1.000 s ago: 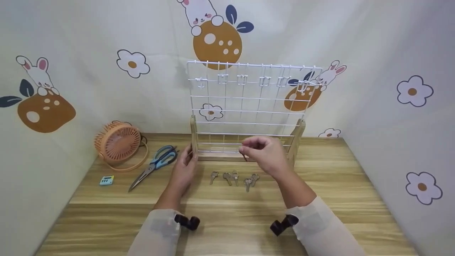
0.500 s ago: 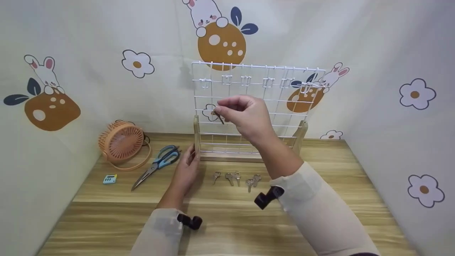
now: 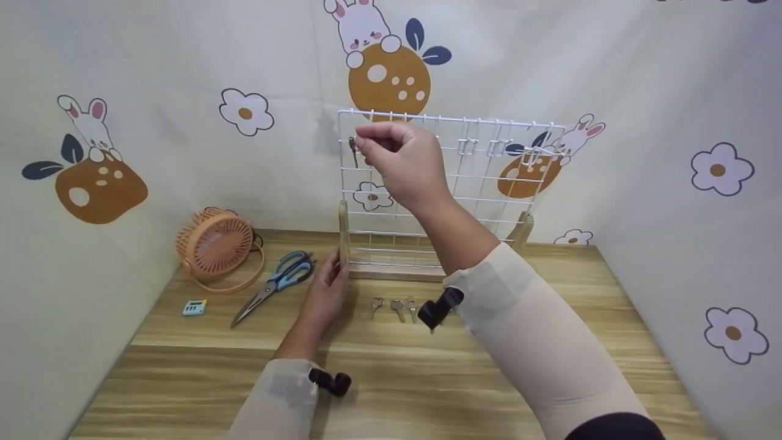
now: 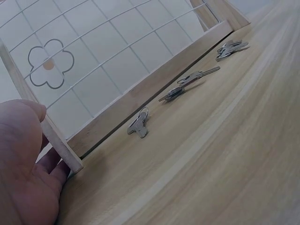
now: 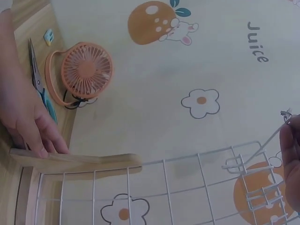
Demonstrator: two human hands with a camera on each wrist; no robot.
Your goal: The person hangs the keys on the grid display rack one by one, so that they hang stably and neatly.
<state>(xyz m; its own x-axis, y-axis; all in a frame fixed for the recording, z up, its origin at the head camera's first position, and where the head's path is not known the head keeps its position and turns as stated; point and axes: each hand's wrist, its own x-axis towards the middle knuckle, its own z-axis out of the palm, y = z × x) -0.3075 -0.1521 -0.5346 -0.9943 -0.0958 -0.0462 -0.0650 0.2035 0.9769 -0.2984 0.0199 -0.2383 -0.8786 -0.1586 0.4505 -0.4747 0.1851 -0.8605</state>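
A white wire grid rack (image 3: 452, 118) stands in a wooden base at the back of the table, with a row of white hooks (image 3: 468, 146) along its upper part. My right hand (image 3: 410, 165) pinches a key (image 3: 354, 154) between thumb and fingertips, in front of the rack's upper left corner. In the right wrist view, the key's ring (image 5: 287, 115) is at the tip of the end hook (image 5: 263, 144); whether it is round the tip I cannot tell. My left hand (image 3: 325, 298) grips the left wooden upright (image 4: 61, 140), thumb in front and fingers behind.
Several keys with rings lie before the base, including one key (image 3: 376, 305) at the left; my right forearm covers some. Further left are blue-handled scissors (image 3: 269, 290), an orange fan (image 3: 217, 244) and a small blue box-like item (image 3: 194, 307). Patterned cloth walls surround the table.
My right hand has risen leftward with the key, from low before the grid to its upper left corner. The left hand has kept its grip on the upright. The head view has shifted slightly.
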